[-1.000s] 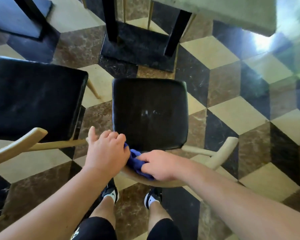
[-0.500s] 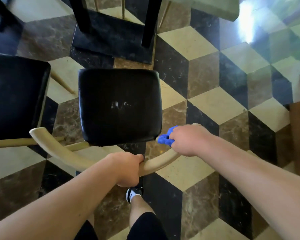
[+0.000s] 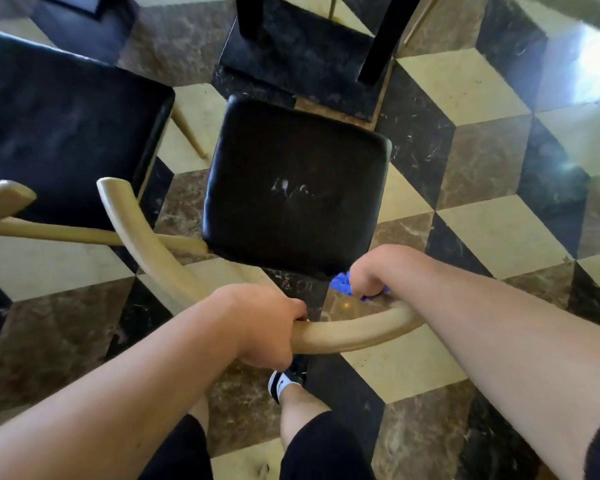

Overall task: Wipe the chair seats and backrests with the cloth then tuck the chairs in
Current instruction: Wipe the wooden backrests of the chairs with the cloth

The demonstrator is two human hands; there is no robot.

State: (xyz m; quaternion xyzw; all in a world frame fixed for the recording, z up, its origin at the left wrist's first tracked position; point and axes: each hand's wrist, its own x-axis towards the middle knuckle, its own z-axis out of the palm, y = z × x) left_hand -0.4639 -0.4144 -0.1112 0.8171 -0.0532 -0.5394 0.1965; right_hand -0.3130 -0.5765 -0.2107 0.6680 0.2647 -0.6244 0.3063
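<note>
Below me stands a chair with a black padded seat (image 3: 295,188) bearing a whitish smear and a curved pale wooden backrest (image 3: 347,332). My left hand (image 3: 260,323) is closed around the middle of that backrest rail. My right hand (image 3: 374,271) grips the rail's right part with a blue cloth (image 3: 342,284) bunched under its fingers; only a bit of cloth shows. A second chair with a black seat (image 3: 66,129) and a wooden backrest (image 3: 4,199) stands at the left, close beside the first.
The table's black legs and dark base plate (image 3: 305,60) lie just beyond the chair's front; a corner of the tabletop (image 3: 596,8) shows top right. Patterned marble floor (image 3: 499,230) spreads to the right. My shoe (image 3: 284,381) sits under the backrest.
My left hand went from the rail's left part to its middle and my right hand slid the cloth to the right end. The chair now sits turned slightly, nearer the table base.
</note>
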